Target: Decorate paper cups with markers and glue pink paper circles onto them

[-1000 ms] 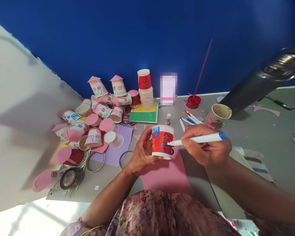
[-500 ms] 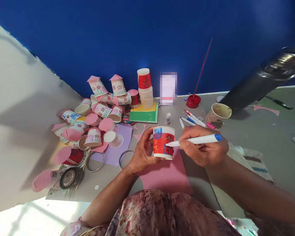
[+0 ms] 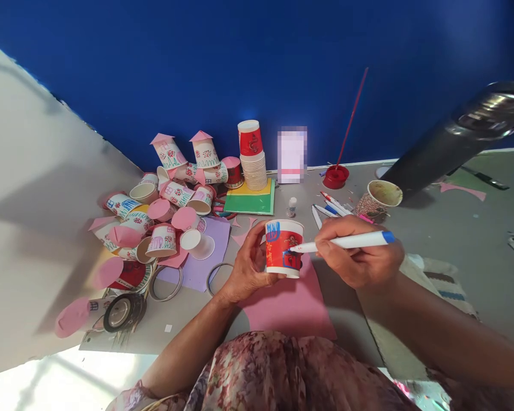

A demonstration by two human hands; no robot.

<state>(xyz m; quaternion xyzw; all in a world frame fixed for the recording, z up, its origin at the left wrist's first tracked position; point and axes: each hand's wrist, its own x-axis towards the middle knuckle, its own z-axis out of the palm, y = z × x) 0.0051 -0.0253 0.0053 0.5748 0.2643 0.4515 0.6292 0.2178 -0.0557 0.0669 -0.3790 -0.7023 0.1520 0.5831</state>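
My left hand [image 3: 249, 264] is wrapped round a red-and-white paper cup [image 3: 277, 251], held tilted above a pink sheet of paper [image 3: 300, 311]. Blue marks show on the cup: a filled patch near its rim and a square outline lower down on the red band. In my right hand [image 3: 362, 254] is a white felt-tip marker [image 3: 346, 241] with a blue end, gripped between thumb and fingers. Its tip meets the cup's side at the top of the blue square. The left fingertips behind the cup are partly hidden.
Decorated paper cups [image 3: 163, 240] with pink paper tops lie heaped at the left. A cup stack [image 3: 256, 168] stands on a green-and-yellow booklet [image 3: 251, 202]. Rolls of tape [image 3: 122, 313], loose markers [image 3: 332, 206], a patterned cup [image 3: 379, 197] and a dark cylinder [image 3: 445, 140] surround the work.
The marker and my right hand have shifted slightly right. The blue square on the cup's red band shows a fuller outline now. My left hand keeps its hold on the cup.
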